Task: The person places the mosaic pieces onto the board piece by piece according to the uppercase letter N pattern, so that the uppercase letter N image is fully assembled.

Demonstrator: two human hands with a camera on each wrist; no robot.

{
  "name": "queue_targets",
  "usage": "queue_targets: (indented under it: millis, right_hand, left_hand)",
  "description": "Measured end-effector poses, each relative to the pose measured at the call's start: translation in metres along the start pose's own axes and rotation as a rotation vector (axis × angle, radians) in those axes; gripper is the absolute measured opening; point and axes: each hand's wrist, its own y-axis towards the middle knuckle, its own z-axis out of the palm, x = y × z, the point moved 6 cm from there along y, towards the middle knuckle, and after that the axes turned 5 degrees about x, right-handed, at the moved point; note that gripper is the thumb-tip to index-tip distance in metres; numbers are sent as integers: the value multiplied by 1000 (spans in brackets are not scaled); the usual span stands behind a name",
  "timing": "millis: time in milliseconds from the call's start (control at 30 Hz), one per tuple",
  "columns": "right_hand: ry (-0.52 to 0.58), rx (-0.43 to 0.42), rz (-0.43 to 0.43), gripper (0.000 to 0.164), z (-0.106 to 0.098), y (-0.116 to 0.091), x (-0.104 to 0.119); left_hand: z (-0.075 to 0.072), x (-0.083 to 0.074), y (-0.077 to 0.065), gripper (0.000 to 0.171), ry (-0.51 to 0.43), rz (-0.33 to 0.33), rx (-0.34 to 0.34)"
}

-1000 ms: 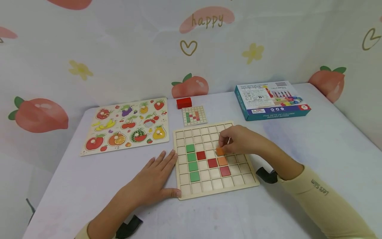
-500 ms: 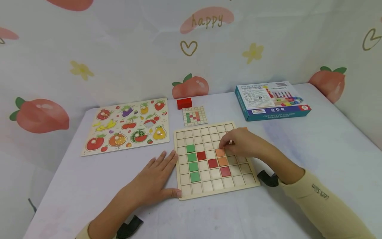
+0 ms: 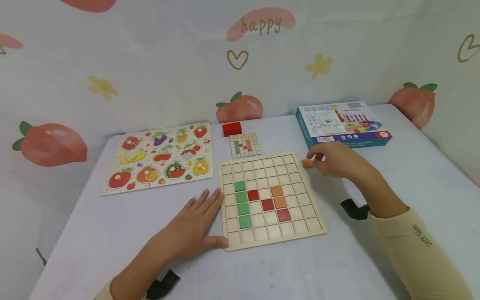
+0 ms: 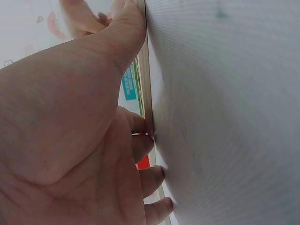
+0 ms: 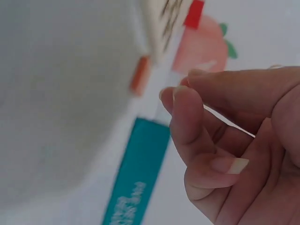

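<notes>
My left hand (image 3: 196, 225) rests with spread fingers against the left side of a wooden grid board (image 3: 258, 242), thumb over its near left corner. On the board are a column of several green tiles (image 3: 243, 208), a diagonal of red tiles (image 3: 267, 204) and two orange tiles (image 3: 279, 202). Right of the board's far corner, my right hand (image 3: 335, 160) reaches toward a loose orange tile (image 3: 307, 163) on the table. In the right wrist view that orange tile (image 5: 140, 76) is apart from the loosely bent fingers, which hold nothing.
A small pattern card (image 3: 245, 146) lies beyond the board, with a red block (image 3: 231, 129) behind it. A fruit knob puzzle (image 3: 159, 158) is at the left. A flat teal-edged box (image 3: 341, 125) stands just beyond my right hand.
My right hand set an orange tile into the board above the other orange one, let go, then moved right and away to the loose orange tile. My left hand stayed in place.
</notes>
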Motion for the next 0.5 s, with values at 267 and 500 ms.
queue_targets:
  millis: [267, 500]
  right_hand:
    - [16, 58, 46, 19, 12, 12, -18]
    - [51, 116, 39, 16, 15, 12, -19]
  left_hand:
    - [1, 0, 0, 109, -11, 7, -2]
    - [0, 0, 1, 110, 1, 3, -3]
